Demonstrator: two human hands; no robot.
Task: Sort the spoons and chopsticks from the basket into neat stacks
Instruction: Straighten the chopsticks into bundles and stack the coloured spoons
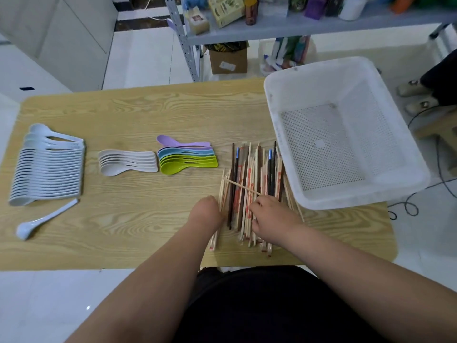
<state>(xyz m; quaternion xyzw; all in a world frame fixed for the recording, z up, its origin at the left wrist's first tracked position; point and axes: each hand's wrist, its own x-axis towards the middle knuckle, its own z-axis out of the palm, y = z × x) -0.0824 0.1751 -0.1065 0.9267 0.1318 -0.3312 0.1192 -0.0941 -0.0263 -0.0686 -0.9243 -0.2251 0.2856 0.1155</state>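
A pile of chopsticks point(252, 174), pale wood mixed with dark and blue-tipped ones, lies on the wooden table point(138, 112) beside the white plastic basket point(346, 134), which holds nothing. My right hand point(272, 219) rests on the pile and pinches one pale chopstick point(241, 185) that lies crosswise over the others. My left hand point(207, 214) presses against the pile's left edge, fingers curled under and hidden. Three spoon stacks lie to the left: coloured spoons point(186, 155), beige spoons point(127, 162) and a long row of white spoons point(47, 167).
One loose white spoon point(44, 220) lies in front of the long row. A metal shelf rack point(247, 26) with boxes and bottles stands behind the table. Someone's feet point(418, 95) and cables show on the floor to the right.
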